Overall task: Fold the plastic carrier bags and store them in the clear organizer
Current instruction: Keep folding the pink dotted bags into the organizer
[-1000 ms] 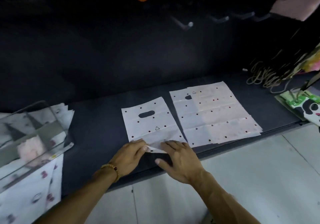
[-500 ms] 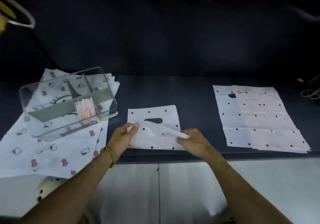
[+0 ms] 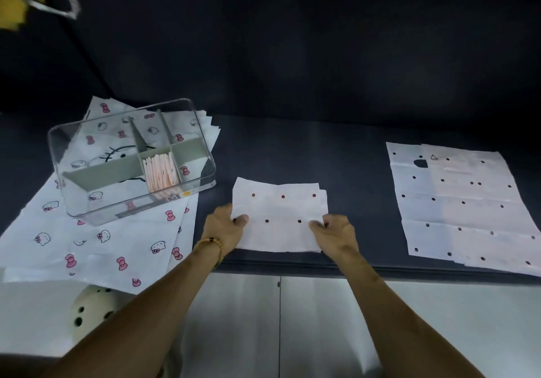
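A white dotted carrier bag [image 3: 281,216], folded in half, lies on the dark counter [image 3: 351,149] near its front edge. My left hand [image 3: 224,225] pinches the bag's left edge and my right hand [image 3: 333,231] pinches its right edge. The clear organizer [image 3: 87,208] with grey dividers stands to the left, and one compartment holds several folded pinkish bags [image 3: 161,170]. A stack of flat dotted bags [image 3: 462,205] lies to the right.
Cat-print bags [image 3: 111,246] are spread under and around the organizer and hang over the counter's front edge. A cream dotted object [image 3: 90,310] sits below them. White cabinet fronts [image 3: 292,319] run under the counter. A dark wall rises behind.
The bag's lower half has been folded up over its handle end, so the handle hole is now covered. Both hands moved from the lower edge to the bag's sides. The view swung left.
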`<state>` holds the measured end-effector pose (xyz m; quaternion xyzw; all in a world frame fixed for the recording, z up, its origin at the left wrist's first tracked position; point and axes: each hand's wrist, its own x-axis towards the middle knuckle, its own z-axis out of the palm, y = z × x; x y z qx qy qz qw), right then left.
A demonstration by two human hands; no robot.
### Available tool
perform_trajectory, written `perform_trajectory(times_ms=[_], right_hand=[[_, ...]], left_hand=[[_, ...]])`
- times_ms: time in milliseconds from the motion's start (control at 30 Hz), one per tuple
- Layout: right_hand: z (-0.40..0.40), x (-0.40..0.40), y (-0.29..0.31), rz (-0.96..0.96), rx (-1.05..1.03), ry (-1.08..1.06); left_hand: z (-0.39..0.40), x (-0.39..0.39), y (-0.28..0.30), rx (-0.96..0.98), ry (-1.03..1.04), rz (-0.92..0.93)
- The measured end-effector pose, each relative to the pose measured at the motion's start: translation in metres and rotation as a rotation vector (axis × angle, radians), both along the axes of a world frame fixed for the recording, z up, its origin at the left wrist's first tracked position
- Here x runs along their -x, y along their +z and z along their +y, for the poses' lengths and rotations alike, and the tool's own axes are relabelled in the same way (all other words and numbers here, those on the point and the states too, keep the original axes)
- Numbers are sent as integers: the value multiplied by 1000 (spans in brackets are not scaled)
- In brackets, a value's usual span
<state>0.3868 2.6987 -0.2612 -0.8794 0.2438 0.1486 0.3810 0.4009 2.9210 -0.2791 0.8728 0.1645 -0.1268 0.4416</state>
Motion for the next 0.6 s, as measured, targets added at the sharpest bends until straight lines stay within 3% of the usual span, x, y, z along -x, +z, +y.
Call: perform_trajectory(times_ms=[433,533,600], right_hand=[[-1,2,-9,-81,46,-143],[-1,3,-8,-88,-1,-183],[0,3,-7,-101,14,-174]], left_hand=[[-3,-7,0,-387,-81,-75],[-4,0,4,-581,-118,-234],[-6,7,4,-676,-321,-443]])
